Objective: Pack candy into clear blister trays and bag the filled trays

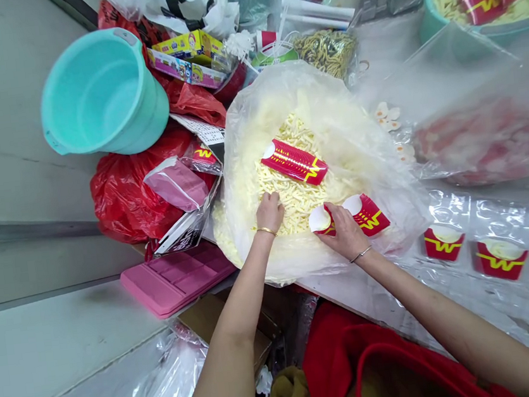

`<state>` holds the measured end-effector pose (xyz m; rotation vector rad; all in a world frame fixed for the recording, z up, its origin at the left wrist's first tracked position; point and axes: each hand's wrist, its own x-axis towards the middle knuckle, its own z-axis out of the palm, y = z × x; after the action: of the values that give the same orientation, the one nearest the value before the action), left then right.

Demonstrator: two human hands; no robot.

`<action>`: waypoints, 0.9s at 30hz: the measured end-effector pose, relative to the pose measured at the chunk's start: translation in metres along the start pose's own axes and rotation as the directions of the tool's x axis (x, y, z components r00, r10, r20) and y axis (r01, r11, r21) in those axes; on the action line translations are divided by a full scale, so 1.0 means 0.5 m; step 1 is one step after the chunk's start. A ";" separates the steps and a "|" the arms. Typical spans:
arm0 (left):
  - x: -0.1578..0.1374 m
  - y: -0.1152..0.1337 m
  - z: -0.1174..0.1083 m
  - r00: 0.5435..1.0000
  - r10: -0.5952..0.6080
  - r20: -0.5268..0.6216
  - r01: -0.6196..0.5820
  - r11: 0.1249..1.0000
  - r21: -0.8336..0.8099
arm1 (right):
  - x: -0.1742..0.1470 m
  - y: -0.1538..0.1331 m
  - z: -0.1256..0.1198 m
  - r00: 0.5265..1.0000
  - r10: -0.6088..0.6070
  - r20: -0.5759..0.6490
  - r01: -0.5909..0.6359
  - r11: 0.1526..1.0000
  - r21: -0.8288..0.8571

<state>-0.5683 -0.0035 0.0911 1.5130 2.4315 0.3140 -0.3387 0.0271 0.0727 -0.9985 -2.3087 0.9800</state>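
Note:
A large clear plastic bag [373, 148] lies spread open, full of pale fry-shaped pieces [294, 204]. My left hand [270, 212] reaches into these pieces with its fingers curled and pinched on some of them. In my right hand [345, 234] is a small red fry carton [320, 219] with a yellow zigzag mark, its white opening turned toward the left hand. Right beside that hand rests a short stack of the same cartons [370, 215] on the bag's edge. A longer nested stack of cartons [295, 162] lies on top of the pieces.
At right, several filled cartons [445, 242] sit in clear plastic packaging. A turquoise basin [430, 20] holds more pieces and cartons; another turquoise bucket [100, 96] stands upper left. Red bags [135, 194], a pink plastic tray [178, 278] and a blurred pinkish bag [486, 135] surround the work area.

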 end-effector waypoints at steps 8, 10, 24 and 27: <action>-0.039 -0.005 -0.010 0.983 -0.184 0.031 0.140 0.618 -0.774 | 0.011 0.000 0.003 1.000 0.026 0.002 -0.026 0.999 0.040; -0.035 -0.002 -0.002 0.977 -0.214 0.006 0.136 0.598 -0.790 | 0.011 0.000 0.004 1.000 0.029 0.003 -0.029 0.999 0.038; 0.000 0.041 0.018 0.974 -0.216 0.061 0.218 0.849 -0.480 | 0.010 0.003 0.002 1.000 0.021 0.008 -0.021 1.000 0.019; -0.024 0.047 -0.008 0.957 -0.249 0.152 0.286 0.702 -0.652 | 0.013 0.001 0.002 1.000 0.024 0.009 -0.024 1.000 0.015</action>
<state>-0.5446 -0.0044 0.1035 0.8185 2.0916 0.9524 -0.3433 0.0317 0.0721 -1.0205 -2.2985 1.0116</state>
